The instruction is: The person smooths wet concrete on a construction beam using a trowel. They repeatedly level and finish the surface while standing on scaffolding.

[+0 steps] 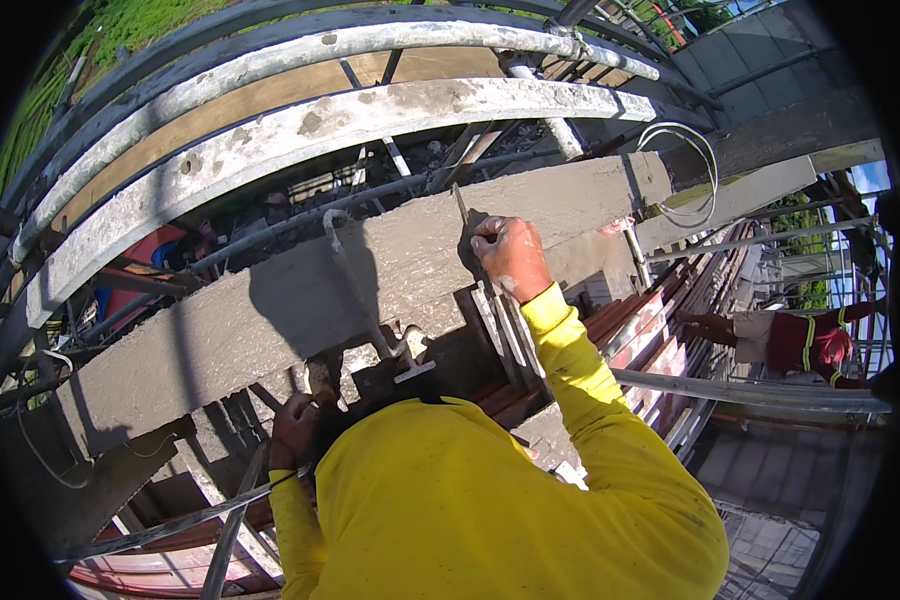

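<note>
My right hand [510, 255], smeared with pale grey material, is closed on a thin flat-edged tool [460, 205] against the face of a long strip of wet grey plaster [185, 355]. My left hand [294, 430] is low at the left, below the plastered strip, with its fingers curled beside the dark underside; what it grips, if anything, is too shadowed to make out. A pale pipe-like piece [355, 285] lies across the plaster to the left of my right hand.
Scaffold tubes [330, 45] and a plaster-spattered bar [390, 108] run above the strip. A coiled wire [707, 175] hangs at the right. Rusty bars [615, 315] lie below it. A co-worker in a red shirt [810, 340] is on scaffolding at the far right.
</note>
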The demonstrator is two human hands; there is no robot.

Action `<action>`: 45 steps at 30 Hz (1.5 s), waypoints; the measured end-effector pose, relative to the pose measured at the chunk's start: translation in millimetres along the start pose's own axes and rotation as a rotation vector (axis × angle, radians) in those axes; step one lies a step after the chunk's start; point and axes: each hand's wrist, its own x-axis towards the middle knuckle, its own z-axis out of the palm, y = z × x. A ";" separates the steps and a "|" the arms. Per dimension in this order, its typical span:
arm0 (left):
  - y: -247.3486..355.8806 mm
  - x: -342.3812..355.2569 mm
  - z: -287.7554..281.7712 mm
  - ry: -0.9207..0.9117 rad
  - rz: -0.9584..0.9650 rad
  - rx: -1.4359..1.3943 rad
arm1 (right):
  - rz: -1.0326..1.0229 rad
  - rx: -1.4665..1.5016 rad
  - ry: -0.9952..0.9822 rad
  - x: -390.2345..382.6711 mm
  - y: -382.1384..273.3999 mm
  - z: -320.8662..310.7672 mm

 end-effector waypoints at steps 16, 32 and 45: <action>0.4 11.2 3.3 -0.002 -0.044 0.053 | -0.144 0.021 0.009 0.7 -33.0 52.7; -3.0 8.5 24.0 0.018 -0.048 0.118 | 0.009 -0.086 0.113 47.3 92.7 -16.5; 13.4 5.3 45.8 0.002 0.018 0.189 | 0.127 -0.142 0.104 81.4 198.1 -73.4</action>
